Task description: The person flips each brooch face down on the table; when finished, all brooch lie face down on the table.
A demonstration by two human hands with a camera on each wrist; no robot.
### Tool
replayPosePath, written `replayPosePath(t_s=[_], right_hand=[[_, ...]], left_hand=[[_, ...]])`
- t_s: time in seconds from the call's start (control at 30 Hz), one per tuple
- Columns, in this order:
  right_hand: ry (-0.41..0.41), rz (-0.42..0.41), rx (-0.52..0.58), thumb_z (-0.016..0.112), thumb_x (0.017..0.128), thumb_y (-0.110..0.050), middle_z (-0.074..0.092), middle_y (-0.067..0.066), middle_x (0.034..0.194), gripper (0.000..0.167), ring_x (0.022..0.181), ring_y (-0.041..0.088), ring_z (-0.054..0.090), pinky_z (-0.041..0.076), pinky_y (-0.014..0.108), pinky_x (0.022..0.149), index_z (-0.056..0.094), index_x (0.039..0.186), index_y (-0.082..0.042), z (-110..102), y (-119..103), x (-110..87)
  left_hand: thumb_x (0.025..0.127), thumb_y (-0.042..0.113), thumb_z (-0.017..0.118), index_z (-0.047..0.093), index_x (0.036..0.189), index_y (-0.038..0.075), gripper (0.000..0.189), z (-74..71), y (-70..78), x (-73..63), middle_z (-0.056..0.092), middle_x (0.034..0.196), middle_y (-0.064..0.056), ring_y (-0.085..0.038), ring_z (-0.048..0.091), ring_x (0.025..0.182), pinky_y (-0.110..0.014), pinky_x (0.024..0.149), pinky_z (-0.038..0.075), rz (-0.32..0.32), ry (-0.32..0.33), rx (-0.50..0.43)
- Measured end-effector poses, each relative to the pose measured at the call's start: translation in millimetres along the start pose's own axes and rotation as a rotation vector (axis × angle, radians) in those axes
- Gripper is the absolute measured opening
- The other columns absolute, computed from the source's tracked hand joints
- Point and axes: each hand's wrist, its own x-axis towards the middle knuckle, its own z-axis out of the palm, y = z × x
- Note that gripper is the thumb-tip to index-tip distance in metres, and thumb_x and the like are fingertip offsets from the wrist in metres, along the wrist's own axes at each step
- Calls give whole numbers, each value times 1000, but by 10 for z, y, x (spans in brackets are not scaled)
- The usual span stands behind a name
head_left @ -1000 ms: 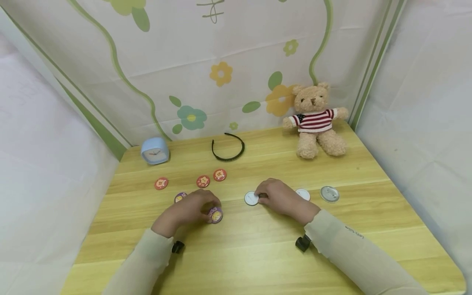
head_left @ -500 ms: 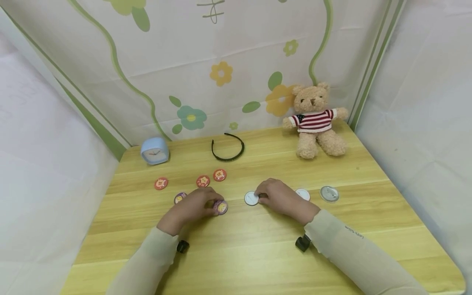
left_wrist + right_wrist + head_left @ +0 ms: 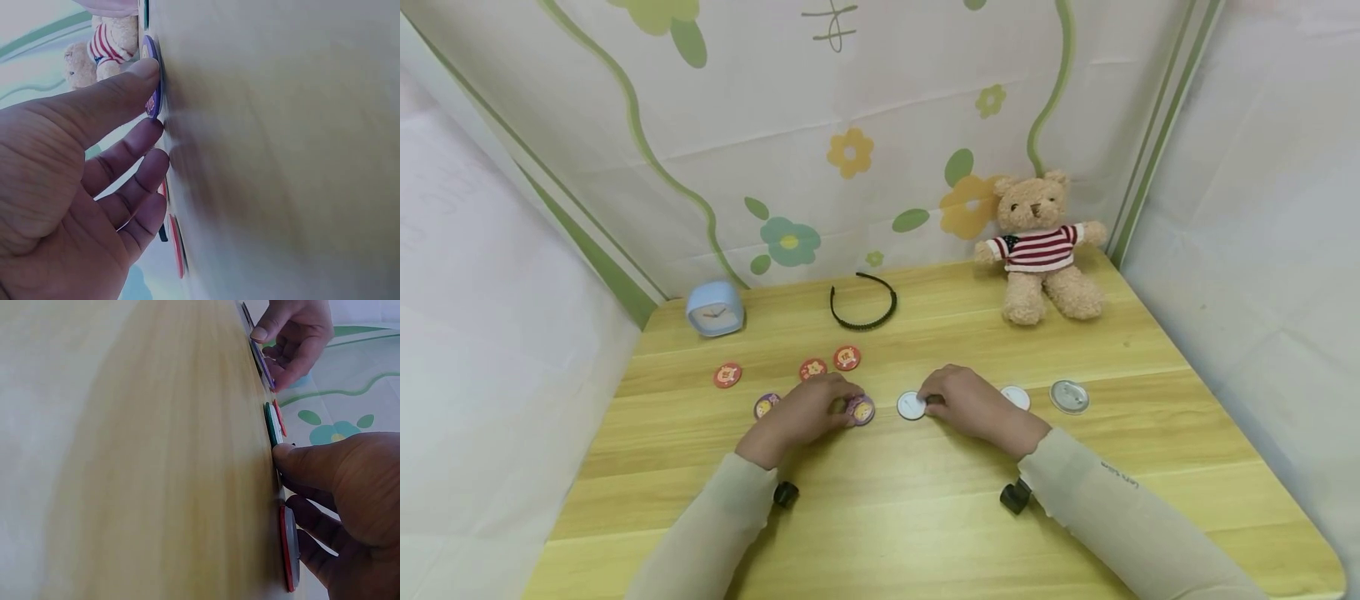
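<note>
My left hand [image 3: 805, 410] pinches a round purple pin badge [image 3: 861, 410] with a yellow cartoon figure; in the left wrist view the thumb lies on the badge's [image 3: 153, 103] edge, close to the tabletop. My right hand [image 3: 966, 403] holds a face-down badge [image 3: 911, 405] with a white back by its right side. The right wrist view shows that badge's [image 3: 273, 422] green rim beside the thumb. A small gap separates the two badges. Another purple badge [image 3: 766, 405] lies behind the left hand, partly covered.
Three red badges, including one at the left [image 3: 727, 375], lie farther back. Right of my right hand are a white-backed badge [image 3: 1017, 397] and a silver-backed badge [image 3: 1069, 397]. A blue clock [image 3: 715, 308], black headband [image 3: 863, 321] and teddy bear [image 3: 1037, 250] line the back.
My left hand has slid the purple badge right and slightly away from me, closer to the white-backed badge. My right hand has stayed in place.
</note>
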Motion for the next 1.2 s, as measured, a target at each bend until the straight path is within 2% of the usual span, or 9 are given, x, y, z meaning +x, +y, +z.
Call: replayPosePath(t_s=[0.17, 0.37, 0.63, 0.87, 1.2], right_hand=[[4, 4, 1, 80, 101, -19, 79, 3, 124, 19, 123, 26, 71, 55, 47, 112, 82, 120, -15, 6, 12, -5], [6, -1, 3, 80, 101, -19, 79, 2, 125, 19, 122, 25, 71, 55, 47, 111, 82, 120, -15, 5, 16, -12], [4, 8, 6, 81, 101, -18, 78, 3, 125, 20, 123, 26, 71, 55, 47, 111, 82, 120, -14, -1, 13, -11], [23, 62, 73, 79, 103, -23, 78, 3, 128, 27, 127, 27, 70, 54, 49, 114, 79, 127, -12, 8, -43, 16], [-7, -1, 99, 80, 100, -23, 77, 4, 131, 30, 129, 28, 67, 51, 49, 117, 79, 127, -12, 62, -255, 168]], left_hand=[[98, 18, 84, 76, 135, 14, 38, 2, -6, 61, 74, 135, 0, -22, 66, 131, -47, 116, 52, -51, -4, -92], [98, 16, 84, 77, 134, 15, 37, 1, -6, 99, 75, 134, 2, -18, 66, 130, -46, 117, 52, -76, -3, -155], [97, 16, 85, 77, 134, 15, 38, -12, 18, 113, 74, 135, 1, -19, 66, 129, -47, 117, 52, -82, -5, -151], [98, 17, 84, 76, 134, 15, 37, 13, -10, 111, 74, 136, 0, -21, 66, 130, -47, 117, 52, -60, -4, -114], [98, 16, 84, 76, 134, 13, 37, 13, -26, 111, 74, 135, -1, -21, 67, 129, -47, 115, 53, -28, 3, -100]])
